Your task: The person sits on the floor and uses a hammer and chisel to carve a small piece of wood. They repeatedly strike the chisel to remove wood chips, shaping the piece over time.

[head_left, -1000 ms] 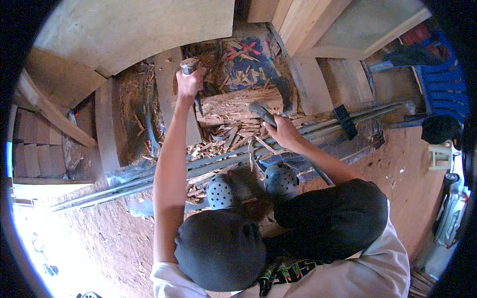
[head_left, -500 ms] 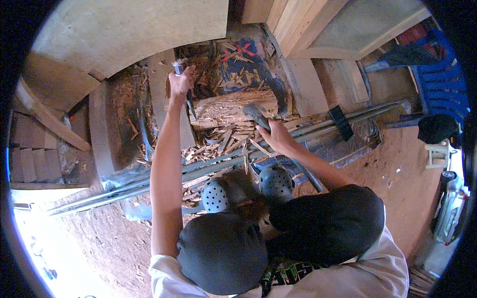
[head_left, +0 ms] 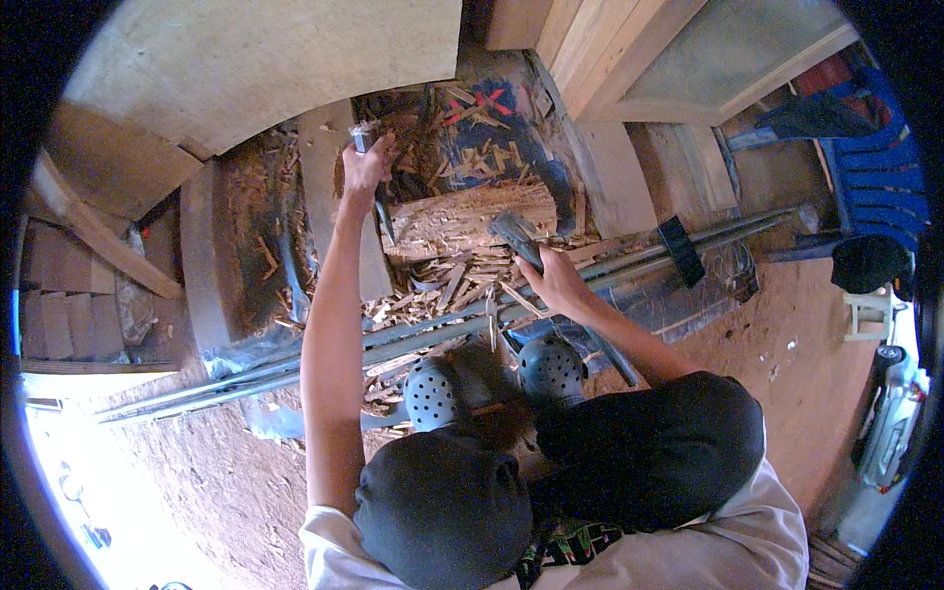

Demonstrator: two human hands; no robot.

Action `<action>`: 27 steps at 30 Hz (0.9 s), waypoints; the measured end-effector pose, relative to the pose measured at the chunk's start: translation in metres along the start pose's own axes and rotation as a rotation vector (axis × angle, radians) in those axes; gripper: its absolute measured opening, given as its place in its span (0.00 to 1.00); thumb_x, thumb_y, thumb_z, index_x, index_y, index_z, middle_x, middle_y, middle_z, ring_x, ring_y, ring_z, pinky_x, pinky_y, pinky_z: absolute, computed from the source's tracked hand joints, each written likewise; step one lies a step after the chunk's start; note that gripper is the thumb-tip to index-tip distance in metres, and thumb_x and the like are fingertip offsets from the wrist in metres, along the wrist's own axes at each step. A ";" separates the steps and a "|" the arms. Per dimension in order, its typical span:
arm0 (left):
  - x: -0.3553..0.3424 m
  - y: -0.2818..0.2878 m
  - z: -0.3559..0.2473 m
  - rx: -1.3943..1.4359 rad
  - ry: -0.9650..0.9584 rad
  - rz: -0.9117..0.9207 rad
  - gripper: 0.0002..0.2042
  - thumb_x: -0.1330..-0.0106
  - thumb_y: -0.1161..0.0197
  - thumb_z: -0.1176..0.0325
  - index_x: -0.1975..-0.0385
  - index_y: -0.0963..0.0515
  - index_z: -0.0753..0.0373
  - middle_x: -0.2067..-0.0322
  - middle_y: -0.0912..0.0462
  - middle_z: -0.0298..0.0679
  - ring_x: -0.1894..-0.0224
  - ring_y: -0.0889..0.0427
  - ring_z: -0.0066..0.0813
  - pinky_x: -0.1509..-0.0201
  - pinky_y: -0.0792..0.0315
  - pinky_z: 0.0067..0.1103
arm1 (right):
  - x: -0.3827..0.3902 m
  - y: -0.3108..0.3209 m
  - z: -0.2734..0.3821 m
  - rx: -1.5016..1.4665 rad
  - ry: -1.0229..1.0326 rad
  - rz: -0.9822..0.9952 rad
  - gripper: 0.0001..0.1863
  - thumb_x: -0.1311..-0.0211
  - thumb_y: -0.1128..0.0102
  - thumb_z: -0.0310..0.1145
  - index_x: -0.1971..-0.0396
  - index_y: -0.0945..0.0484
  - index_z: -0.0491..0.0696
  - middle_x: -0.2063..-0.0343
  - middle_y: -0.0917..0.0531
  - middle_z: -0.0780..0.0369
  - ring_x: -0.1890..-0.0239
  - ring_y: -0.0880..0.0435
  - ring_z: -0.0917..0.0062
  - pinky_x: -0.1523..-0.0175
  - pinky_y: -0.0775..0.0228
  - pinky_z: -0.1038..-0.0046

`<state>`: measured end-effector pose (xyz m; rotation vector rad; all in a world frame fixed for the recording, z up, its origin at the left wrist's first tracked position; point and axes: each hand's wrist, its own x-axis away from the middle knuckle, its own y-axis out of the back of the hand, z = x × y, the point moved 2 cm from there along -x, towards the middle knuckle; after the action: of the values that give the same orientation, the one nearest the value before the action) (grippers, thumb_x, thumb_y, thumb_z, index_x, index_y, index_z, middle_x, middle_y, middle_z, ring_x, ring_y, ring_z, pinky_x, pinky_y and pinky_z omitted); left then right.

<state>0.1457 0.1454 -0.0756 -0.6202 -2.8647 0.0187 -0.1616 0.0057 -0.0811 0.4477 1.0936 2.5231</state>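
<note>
My left hand (head_left: 366, 169) is closed around a chisel (head_left: 385, 222), held upright. Its frayed handle top shows above my fist, and the narrow blade points down at the left end of a rough, chipped wooden block (head_left: 470, 218). My right hand (head_left: 560, 285) grips a hammer (head_left: 513, 236) by its long handle, close to the head. That head hangs over the near right edge of the block, apart from the chisel. Wood chips (head_left: 447, 280) lie heaped in front of the block.
Long metal pipes (head_left: 423, 339) cross in front of my clog-shod feet (head_left: 433, 393). A dark phone (head_left: 680, 251) rests on them at the right. Boards (head_left: 334, 197) flank the block. A blue plastic chair (head_left: 875, 187) stands at far right, beside a wooden frame (head_left: 728, 59).
The whole view has shifted slightly. Both hands keep their grips, and the chisel and hammer stay in nearly the same places about the block.
</note>
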 end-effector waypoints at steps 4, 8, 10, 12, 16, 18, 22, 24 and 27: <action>0.003 0.003 0.000 -0.022 0.082 -0.040 0.09 0.47 0.37 0.65 0.80 0.29 0.60 0.86 0.32 0.30 0.87 0.36 0.16 0.86 0.41 0.16 | 0.001 0.005 0.007 -0.037 0.028 -0.011 0.20 0.45 0.48 0.43 0.75 0.29 0.37 0.83 0.25 0.48 0.78 0.25 0.54 0.71 0.35 0.60; 0.000 -0.001 0.001 -0.071 0.042 0.012 0.10 0.47 0.37 0.64 0.81 0.30 0.60 0.87 0.34 0.28 0.87 0.37 0.16 0.86 0.42 0.16 | -0.001 0.011 0.012 0.025 0.028 0.029 0.18 0.44 0.48 0.41 0.74 0.29 0.37 0.84 0.26 0.50 0.80 0.25 0.58 0.73 0.36 0.62; -0.002 -0.004 0.004 -0.083 0.076 0.036 0.10 0.47 0.37 0.64 0.81 0.30 0.60 0.88 0.35 0.27 0.88 0.37 0.16 0.86 0.42 0.16 | -0.002 0.013 0.013 0.056 0.001 0.096 0.16 0.43 0.49 0.39 0.71 0.29 0.37 0.83 0.26 0.52 0.80 0.27 0.63 0.71 0.36 0.64; -0.003 -0.008 0.006 -0.074 0.040 0.062 0.10 0.47 0.37 0.64 0.81 0.30 0.60 0.88 0.35 0.27 0.88 0.37 0.16 0.86 0.42 0.15 | -0.002 0.015 0.014 0.057 -0.020 0.104 0.17 0.43 0.49 0.39 0.72 0.29 0.37 0.83 0.26 0.53 0.80 0.27 0.64 0.71 0.36 0.64; -0.005 -0.015 0.007 -0.004 0.005 0.130 0.09 0.47 0.38 0.65 0.80 0.29 0.61 0.87 0.34 0.28 0.87 0.36 0.16 0.86 0.42 0.15 | -0.002 0.016 0.019 0.043 0.013 0.065 0.17 0.43 0.49 0.40 0.73 0.29 0.36 0.83 0.27 0.53 0.81 0.27 0.65 0.72 0.37 0.65; -0.006 -0.015 0.007 -0.026 0.067 0.139 0.08 0.46 0.39 0.67 0.78 0.30 0.62 0.86 0.34 0.29 0.87 0.38 0.15 0.87 0.44 0.14 | -0.002 0.017 0.022 0.016 0.077 0.017 0.17 0.43 0.49 0.39 0.73 0.29 0.37 0.84 0.27 0.53 0.81 0.28 0.66 0.72 0.37 0.65; -0.004 -0.007 0.001 0.224 0.260 0.300 0.06 0.47 0.40 0.70 0.77 0.30 0.63 0.87 0.37 0.28 0.89 0.41 0.14 0.88 0.48 0.14 | -0.001 0.018 0.021 0.007 -0.013 0.067 0.17 0.44 0.48 0.39 0.73 0.29 0.37 0.83 0.26 0.51 0.80 0.26 0.60 0.73 0.36 0.63; 0.003 -0.004 -0.002 0.384 0.308 0.277 0.06 0.47 0.41 0.71 0.77 0.31 0.62 0.88 0.39 0.27 0.89 0.43 0.14 0.88 0.50 0.14 | 0.000 0.018 0.020 0.006 -0.066 0.090 0.17 0.44 0.48 0.40 0.73 0.29 0.37 0.83 0.26 0.49 0.79 0.25 0.57 0.73 0.36 0.61; 0.022 0.007 -0.006 0.372 0.165 -0.008 0.08 0.47 0.41 0.72 0.80 0.34 0.60 0.90 0.41 0.27 0.90 0.44 0.15 0.89 0.51 0.15 | 0.001 0.018 0.022 -0.027 -0.040 0.050 0.17 0.44 0.48 0.41 0.72 0.30 0.38 0.83 0.26 0.49 0.79 0.25 0.56 0.74 0.36 0.61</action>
<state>0.1306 0.1605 -0.0657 -0.5061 -2.6055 0.4650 -0.1564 0.0084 -0.0532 0.5224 1.0443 2.5572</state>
